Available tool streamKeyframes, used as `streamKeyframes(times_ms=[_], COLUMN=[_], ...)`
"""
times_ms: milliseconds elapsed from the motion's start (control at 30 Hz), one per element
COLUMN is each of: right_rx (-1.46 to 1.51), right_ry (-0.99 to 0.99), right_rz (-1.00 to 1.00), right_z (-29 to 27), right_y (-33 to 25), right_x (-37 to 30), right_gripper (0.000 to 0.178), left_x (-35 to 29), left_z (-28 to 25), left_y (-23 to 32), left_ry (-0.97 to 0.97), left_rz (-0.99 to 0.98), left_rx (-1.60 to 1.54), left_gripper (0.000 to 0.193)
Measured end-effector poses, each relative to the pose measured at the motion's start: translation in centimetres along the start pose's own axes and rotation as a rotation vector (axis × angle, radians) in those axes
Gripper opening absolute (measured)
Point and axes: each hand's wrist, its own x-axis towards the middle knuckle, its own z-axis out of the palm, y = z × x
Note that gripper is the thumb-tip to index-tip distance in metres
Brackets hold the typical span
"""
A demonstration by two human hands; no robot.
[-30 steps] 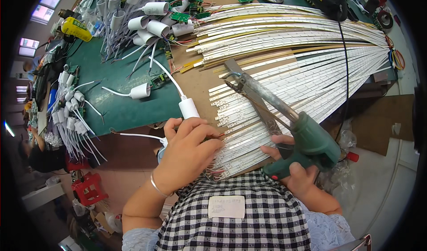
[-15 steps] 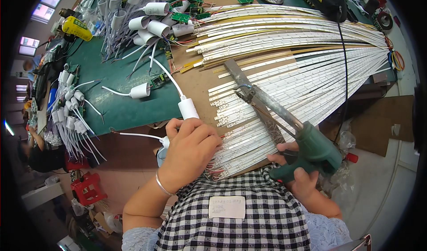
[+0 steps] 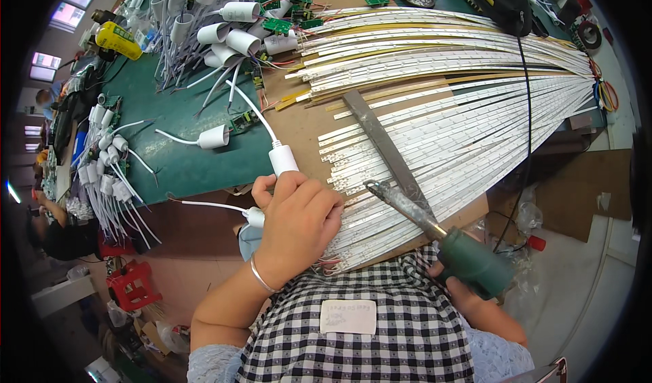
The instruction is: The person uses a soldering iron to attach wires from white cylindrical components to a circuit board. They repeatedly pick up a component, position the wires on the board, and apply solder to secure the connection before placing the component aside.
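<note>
Your right hand (image 3: 454, 289) gripped the green iron (image 3: 468, 261), and since the frame before you had drawn it back toward you, its tip (image 3: 372, 186) now off the metal bar (image 3: 384, 145) and over the near ends of the strips (image 3: 435, 111). Your left hand (image 3: 299, 223) stayed curled, pressing those ends to the desk (image 3: 190, 159), just below the white plug (image 3: 282, 159).

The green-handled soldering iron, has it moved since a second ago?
Yes. The green-handled soldering iron has drawn back toward the person: its tip, earlier up beside the grey metal bar, now sits lower along it, held in the right hand.
</note>
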Motion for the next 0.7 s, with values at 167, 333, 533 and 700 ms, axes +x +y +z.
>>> streamKeyframes(times_ms=[167, 333, 533, 700], right_rx=[0.046, -0.064, -0.399, -0.559], right_ry=[-0.092, -0.1, -0.182, -0.185], right_rz=[0.188, 0.166, -0.127, -0.21], right_z=[-1.3, -1.1, -1.5, -1.5], right_y=[0.3, 0.0, 0.1, 0.0], right_x=[-1.1, -0.9, -0.1, 0.0], right_gripper=[0.048, 0.047, 0.05, 0.048], left_x=[0.0, 0.2, 0.1, 0.2], left_z=[0.1, 0.1, 0.1, 0.1], left_y=[-0.1, -0.2, -0.4, -0.5], left_ry=[-0.029, -0.037, -0.052, -0.026], left_rz=[-0.032, -0.023, -0.024, -0.01], left_rx=[-0.01, -0.023, -0.062, -0.063], left_gripper=[0.012, 0.011, 0.011, 0.013])
